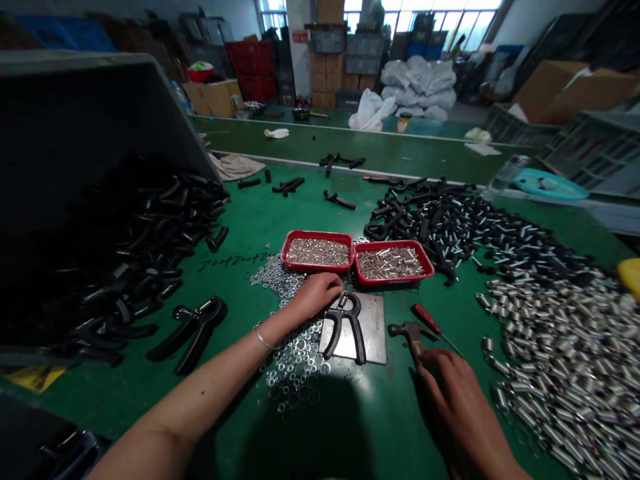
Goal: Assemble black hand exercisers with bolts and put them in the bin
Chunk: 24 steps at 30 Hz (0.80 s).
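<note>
A black hand grip strengthener lies on a square metal plate, its two handles pointing toward me. My left hand is at its upper end, fingertips pinched together beside the small silver spring; what they hold, if anything, is too small to tell. To the right, my right hand has its fingers around the wooden handle of a hammer, whose head rests on the green table. A red-handled screwdriver lies just beyond the hammer. Another black hand grip lies to the left of my left forearm.
Two red trays of small metal parts stand behind the plate. Loose metal rings spread beneath my left forearm. Silver springs and black handle parts are heaped at right. A tipped grey bin spills black handles at left.
</note>
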Tool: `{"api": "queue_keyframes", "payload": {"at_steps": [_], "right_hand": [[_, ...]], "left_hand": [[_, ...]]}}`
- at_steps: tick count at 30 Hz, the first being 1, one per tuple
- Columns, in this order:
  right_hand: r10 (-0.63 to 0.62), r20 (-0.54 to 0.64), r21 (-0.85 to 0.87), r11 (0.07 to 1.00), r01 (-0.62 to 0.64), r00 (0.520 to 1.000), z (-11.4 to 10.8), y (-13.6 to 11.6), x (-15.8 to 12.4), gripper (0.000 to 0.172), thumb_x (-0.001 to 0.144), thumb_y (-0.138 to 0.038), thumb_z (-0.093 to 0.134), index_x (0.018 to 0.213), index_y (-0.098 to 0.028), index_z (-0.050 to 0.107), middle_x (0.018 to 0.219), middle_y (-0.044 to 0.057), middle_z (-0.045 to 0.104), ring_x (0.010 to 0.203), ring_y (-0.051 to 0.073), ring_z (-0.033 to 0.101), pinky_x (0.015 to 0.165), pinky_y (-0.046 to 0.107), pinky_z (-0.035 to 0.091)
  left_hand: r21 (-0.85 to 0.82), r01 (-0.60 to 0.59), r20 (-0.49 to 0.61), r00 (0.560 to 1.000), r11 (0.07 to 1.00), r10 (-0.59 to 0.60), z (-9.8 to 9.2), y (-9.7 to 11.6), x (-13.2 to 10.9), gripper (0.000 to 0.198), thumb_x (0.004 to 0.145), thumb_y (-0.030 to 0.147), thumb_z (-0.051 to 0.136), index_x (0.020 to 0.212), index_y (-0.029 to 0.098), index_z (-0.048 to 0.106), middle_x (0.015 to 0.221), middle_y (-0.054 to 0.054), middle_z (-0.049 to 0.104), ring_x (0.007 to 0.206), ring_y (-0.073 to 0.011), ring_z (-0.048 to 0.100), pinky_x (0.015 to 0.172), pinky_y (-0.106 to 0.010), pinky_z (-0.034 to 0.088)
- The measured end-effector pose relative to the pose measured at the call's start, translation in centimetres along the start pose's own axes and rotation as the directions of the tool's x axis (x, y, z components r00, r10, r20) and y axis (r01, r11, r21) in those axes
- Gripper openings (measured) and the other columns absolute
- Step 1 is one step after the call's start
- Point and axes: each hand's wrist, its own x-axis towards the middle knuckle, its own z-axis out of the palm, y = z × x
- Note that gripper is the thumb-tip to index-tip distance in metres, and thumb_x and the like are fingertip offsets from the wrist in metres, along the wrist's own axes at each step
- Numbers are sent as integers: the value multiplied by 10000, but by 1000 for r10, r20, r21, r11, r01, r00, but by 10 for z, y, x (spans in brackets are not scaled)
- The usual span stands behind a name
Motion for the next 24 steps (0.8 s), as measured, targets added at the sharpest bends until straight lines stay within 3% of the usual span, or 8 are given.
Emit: {"api": "queue_keyframes", "payload": {"at_steps": [4,8,12,15,17,21,22,24], "right_hand": [[20,64,-123,992,-12,998,1,20,-26,434,913,-429,538,1297,-232,500,1225,139,594,1109,299,596,967,444,471],[29,63,-132,991,-20,998,6,19,-29,405,928,-427,509,1283,-233,500,1204,138,609,1094,294,613,958,430,484],[39,57,-74,997,-35,998,3,18,-24,424,898,-445,540,1266,-235,538,1188,137,628,1086,301,620,963,439,481],[165,89,87,981,-173,982,0,17,-21,493,846,-500,598,1260,-239,550,1192,119,642,1081,301,626,962,438,483],[298,186,286,895,-342,936,-3,15,-21,528,823,-554,615,1240,-235,550,1075,93,679,972,276,661,861,394,528],[399,539,560,489,-669,742,-17,7,-21,460,865,-625,539,1080,-225,612,728,3,613,573,150,588,503,243,457],[393,587,562,432,-706,708,-21,5,-20,452,868,-630,536,1028,-217,628,688,-10,585,524,125,547,461,220,412],[383,592,542,461,-702,709,-29,-3,-17,439,850,-629,575,934,-203,636,661,-16,564,515,107,524,454,202,392]], "left_hand": [[-14,22,53,998,1000,-21,12,-9,8,172,864,277,582,886,165,710,893,-41,728,832,-192,661,783,-290,485],[-22,23,71,997,999,-22,16,-8,10,152,856,256,593,888,164,709,876,-39,729,814,-191,664,754,-293,486],[28,1,90,996,1000,-4,14,-3,12,140,853,231,585,887,174,708,883,-42,728,814,-192,661,753,-304,489],[102,-42,92,995,994,33,13,1,10,149,874,232,564,898,175,699,903,-49,719,831,-193,652,750,-304,485],[209,-113,95,991,971,94,14,4,7,164,904,228,534,911,169,686,909,-60,707,849,-199,639,760,-314,473],[517,-363,168,931,775,325,18,7,1,234,974,207,434,919,144,652,920,-105,668,909,-232,580,850,-392,417],[558,-406,196,912,724,360,20,8,0,249,984,196,410,926,139,645,928,-113,659,921,-235,567,861,-402,404],[589,-412,214,909,695,357,21,8,-2,262,993,193,387,944,133,637,937,-116,649,925,-234,554,858,-398,396]]}}
